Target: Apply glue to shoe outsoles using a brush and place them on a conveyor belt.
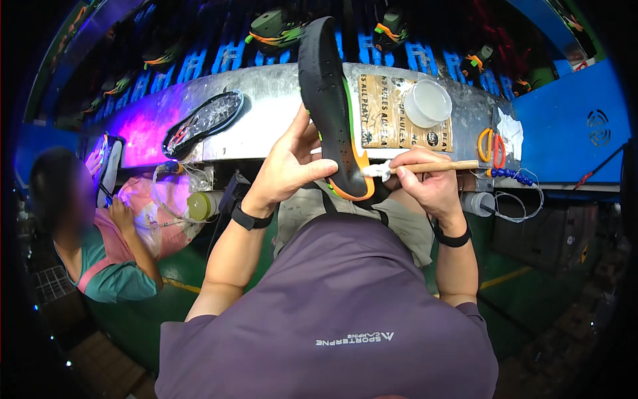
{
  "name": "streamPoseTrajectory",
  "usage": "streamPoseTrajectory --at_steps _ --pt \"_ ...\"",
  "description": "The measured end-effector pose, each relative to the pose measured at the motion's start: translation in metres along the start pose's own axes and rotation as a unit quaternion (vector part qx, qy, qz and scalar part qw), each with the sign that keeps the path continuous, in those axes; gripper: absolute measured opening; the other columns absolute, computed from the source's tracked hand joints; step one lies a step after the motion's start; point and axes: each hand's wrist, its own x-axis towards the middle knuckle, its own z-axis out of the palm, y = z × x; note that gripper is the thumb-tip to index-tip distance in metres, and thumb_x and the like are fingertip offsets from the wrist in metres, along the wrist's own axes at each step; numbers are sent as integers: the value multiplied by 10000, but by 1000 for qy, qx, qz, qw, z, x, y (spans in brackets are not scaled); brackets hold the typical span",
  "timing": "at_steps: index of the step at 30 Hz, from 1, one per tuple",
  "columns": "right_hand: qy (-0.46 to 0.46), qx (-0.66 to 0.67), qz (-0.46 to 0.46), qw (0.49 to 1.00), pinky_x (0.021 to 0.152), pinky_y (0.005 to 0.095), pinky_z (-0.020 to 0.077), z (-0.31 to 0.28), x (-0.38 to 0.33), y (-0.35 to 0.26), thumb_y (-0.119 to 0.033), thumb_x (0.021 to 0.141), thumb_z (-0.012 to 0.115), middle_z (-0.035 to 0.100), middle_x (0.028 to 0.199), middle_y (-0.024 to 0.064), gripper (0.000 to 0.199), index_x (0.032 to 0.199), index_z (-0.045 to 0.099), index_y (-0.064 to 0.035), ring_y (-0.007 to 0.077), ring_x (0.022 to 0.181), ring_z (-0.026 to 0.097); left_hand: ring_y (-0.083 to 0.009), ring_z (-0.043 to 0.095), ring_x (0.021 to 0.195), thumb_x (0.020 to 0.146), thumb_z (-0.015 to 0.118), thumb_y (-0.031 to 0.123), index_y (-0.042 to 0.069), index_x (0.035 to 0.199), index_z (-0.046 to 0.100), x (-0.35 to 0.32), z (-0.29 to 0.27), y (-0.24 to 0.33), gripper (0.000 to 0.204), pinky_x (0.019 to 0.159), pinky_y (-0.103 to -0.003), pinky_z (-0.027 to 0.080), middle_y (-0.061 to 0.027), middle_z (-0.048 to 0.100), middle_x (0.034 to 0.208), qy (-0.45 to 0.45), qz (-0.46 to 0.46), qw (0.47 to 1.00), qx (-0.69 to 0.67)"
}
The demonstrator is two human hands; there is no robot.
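Observation:
My left hand is closed round the edge of a long black shoe sole, its thumb lying across the lower part. The sole stands tilted with its toe end pointing away from me; bright green and orange run along its rim. Between the fingers of my right hand is a wooden-handled brush. Its white, cloth-like tip touches or nearly touches the orange rim at the sole's near end. The fingers behind the sole are partly hidden.
A white tub stands on a printed brown sheet on the metal bench. Orange-handled scissors are at right; another dark sole lies left. A co-worker sits at left. Shoes on blue racks line the back.

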Motion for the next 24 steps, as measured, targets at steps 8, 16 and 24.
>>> streamPoseTrajectory --at_steps 8,16,24 --pt "52 -35 -118 991 675 293 502 -1 12 -5 -10 834 673 711 833 79 108 923 734 -10 160 727 645 -247 494 1314 822 803 72 58 1624 112 3 1 6 1059 1099 -383 425 -156 390 1543 -25 -19 999 -6" --pt "-16 37 -4 999 680 287 493 3 4 0 -25 843 683 697 811 77 99 922 740 -10 151 728 633 -251 495 1314 817 806 82 28 1616 124 5 1 7 1052 1111 -383 414 -164 380 1546 -29 -15 999 -22" --pt "86 32 -79 993 706 287 509 10 17 -4 -14 856 677 723 864 92 123 961 740 4 158 757 656 -267 461 1364 831 782 76 15 1615 107 4 0 9 1036 1133 -388 392 -167 372 1553 -33 -10 999 -35"
